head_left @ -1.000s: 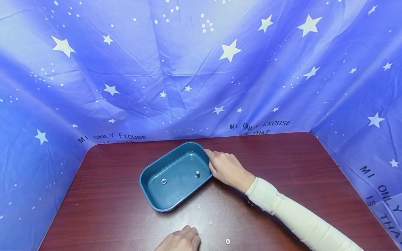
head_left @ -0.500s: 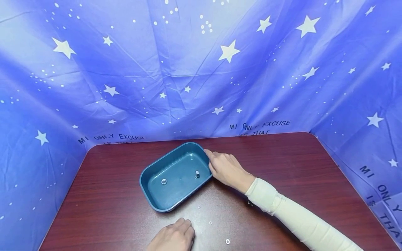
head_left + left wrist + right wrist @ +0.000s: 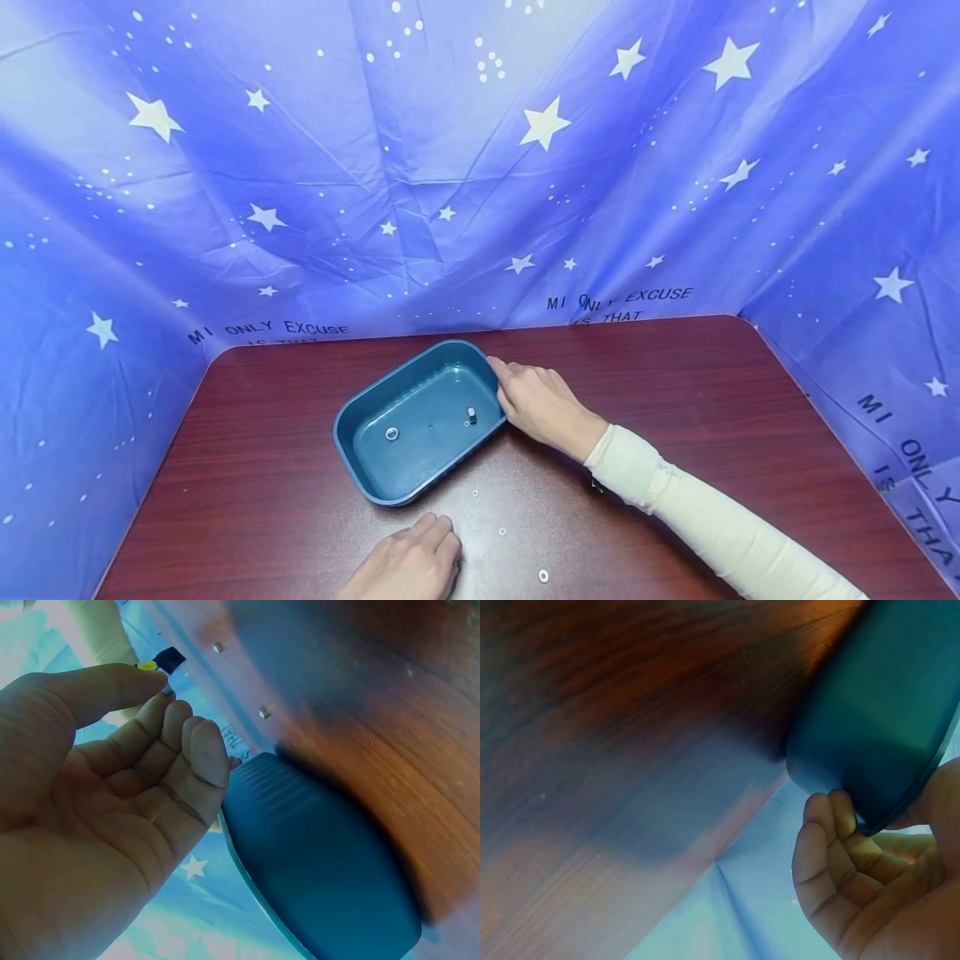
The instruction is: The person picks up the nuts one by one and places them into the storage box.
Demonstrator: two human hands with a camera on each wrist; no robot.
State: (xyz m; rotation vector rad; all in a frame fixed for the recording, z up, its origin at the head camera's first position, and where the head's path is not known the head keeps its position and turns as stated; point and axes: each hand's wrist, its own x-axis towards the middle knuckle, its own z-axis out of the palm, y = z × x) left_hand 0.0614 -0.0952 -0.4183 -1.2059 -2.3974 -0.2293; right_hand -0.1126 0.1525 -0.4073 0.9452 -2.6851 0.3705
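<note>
A blue-green plastic bin [image 3: 420, 454] stands at an angle on the table. Its right end is gripped at the rim by my right hand [image 3: 546, 408], thumb over the edge and fingers against the outer wall [image 3: 877, 712]. Just in front of the bin is my left hand [image 3: 408, 558]; in the left wrist view its thumb and forefinger pinch a tiny metal nut [image 3: 168, 689], mostly covered by the fingertips. Inside the bin lie a ring-shaped nut [image 3: 392, 433], a taller silver piece [image 3: 472, 415] and a tiny ring [image 3: 467, 424].
On the dark red wooden table [image 3: 675, 417] lie a small nut [image 3: 476, 493], another small nut [image 3: 502, 532] and a larger nut [image 3: 543, 576], right of the left hand. A blue star-patterned curtain [image 3: 480, 167] hangs behind and at both sides.
My left hand has shifted left and slightly forward, closer to the bin's front side. The right hand, the bin and the loose nuts stay where they were.
</note>
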